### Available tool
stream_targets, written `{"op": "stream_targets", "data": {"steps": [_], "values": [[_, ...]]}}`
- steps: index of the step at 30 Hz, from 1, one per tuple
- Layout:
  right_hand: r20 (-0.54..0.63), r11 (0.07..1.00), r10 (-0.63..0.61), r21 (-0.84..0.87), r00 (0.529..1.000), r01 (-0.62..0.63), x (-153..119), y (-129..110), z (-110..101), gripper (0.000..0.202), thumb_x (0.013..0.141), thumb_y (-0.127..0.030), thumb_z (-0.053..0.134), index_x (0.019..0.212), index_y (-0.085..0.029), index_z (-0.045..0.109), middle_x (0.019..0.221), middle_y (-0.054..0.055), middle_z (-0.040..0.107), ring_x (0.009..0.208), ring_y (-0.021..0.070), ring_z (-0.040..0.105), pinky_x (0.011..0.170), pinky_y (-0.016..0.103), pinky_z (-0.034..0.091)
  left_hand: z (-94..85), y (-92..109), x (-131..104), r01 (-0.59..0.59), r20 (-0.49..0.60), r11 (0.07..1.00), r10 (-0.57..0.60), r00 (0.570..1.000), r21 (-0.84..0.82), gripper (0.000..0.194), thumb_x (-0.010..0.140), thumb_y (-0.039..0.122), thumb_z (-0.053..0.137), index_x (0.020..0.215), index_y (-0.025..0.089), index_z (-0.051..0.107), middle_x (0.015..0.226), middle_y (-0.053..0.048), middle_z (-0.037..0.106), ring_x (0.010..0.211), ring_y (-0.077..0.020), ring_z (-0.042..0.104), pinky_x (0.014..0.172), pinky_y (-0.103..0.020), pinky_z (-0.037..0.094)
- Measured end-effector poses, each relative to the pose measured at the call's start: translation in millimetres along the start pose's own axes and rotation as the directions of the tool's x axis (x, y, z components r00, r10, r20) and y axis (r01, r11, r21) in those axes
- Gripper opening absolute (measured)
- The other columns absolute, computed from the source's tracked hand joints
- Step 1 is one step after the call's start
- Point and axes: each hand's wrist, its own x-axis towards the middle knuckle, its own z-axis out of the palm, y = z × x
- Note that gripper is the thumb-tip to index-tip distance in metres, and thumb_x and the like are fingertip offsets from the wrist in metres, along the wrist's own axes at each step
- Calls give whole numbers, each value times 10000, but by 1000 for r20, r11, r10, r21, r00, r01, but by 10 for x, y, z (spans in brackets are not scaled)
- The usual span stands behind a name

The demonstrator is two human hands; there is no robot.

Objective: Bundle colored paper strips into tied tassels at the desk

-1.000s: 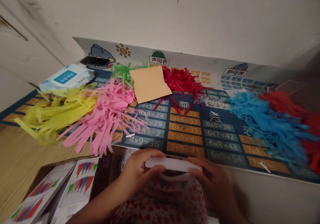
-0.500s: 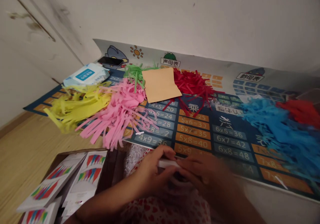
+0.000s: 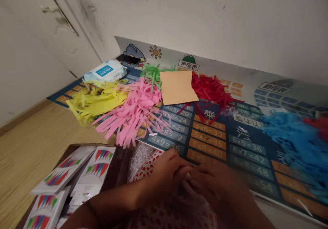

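Observation:
My left hand [image 3: 165,169] and my right hand [image 3: 211,179] meet low in the view, near the table's front edge. Fingers of both are closed around a pale, thin strip-like thing [image 3: 189,187], mostly hidden and too blurred to name. Just beyond them lies a dark mat [image 3: 176,149] printed with multiplication tables. A tan square of paper [image 3: 179,87] rests on it, between a pink tissue fringe [image 3: 138,108] and a dark red one [image 3: 210,87]. Heart-patterned cloth [image 3: 150,166] shows beneath my hands.
An open box [image 3: 120,164] at the lower left holds several printed white packets [image 3: 94,174]. Yellow fringe [image 3: 99,99], green fringe [image 3: 152,73], a wet wipes pack [image 3: 105,71] and a phone [image 3: 128,59] lie on the left. Blue fringe [image 3: 294,140] lies right. A wall [image 3: 192,17] stands behind.
The view has swung left, so everything on the mat appears further right. My left fingers have curled in closer to the right hand, and the white strip between them is now mostly hidden.

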Motion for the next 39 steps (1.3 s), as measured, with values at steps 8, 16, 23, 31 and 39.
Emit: {"op": "stream_targets", "data": {"steps": [8, 16, 23, 31, 39], "values": [[-2, 970, 200, 143, 980, -198, 6, 7, -89, 163, 908, -295, 579, 824, -245, 709, 752, 2, 695, 688, 159, 631, 592, 236, 430, -67, 73, 279, -474, 408, 751, 296, 864, 459, 308, 896, 449, 550, 772, 181, 637, 678, -37, 623, 727, -230, 531, 838, -448, 335], [-23, 774, 444, 514, 896, -371, -219, 99, -10, 181, 796, -286, 692, 959, -228, 742, 915, 24, 753, 813, 198, 690, 712, 273, 524, -55, 147, 410, -609, 657, 619, 192, 729, 495, 298, 887, 429, 582, 956, 148, 655, 657, -62, 630, 605, -222, 590, 575, -333, 411], [-146, 682, 597, 611, 789, -402, -409, -5, 188, 337, 795, -284, 681, 1129, -240, 691, 943, 32, 758, 822, 215, 709, 750, 321, 559, 25, 246, 529, -580, 684, 673, 150, 714, 458, 351, 960, 395, 474, 1206, 169, 585, 749, -59, 677, 652, -204, 653, 556, -271, 457], [-166, 604, 591, 739, 789, -297, -446, -2, 293, 452, 826, -293, 672, 1261, -258, 552, 1031, 30, 746, 934, 208, 710, 792, 309, 554, 105, 270, 533, -655, 683, 607, 239, 690, 449, 267, 950, 391, 492, 1138, 232, 593, 678, -2, 662, 516, -194, 646, 417, -250, 363], [-247, 771, 468, 583, 848, -256, -462, 32, 313, 256, 896, -321, 615, 1144, -289, 668, 1088, 6, 727, 984, 190, 683, 844, 295, 528, 131, 248, 497, -688, 589, 595, 400, 702, 416, 403, 1008, 356, 291, 829, 227, 628, 548, 7, 589, 428, -193, 588, 405, -291, 358]]}}
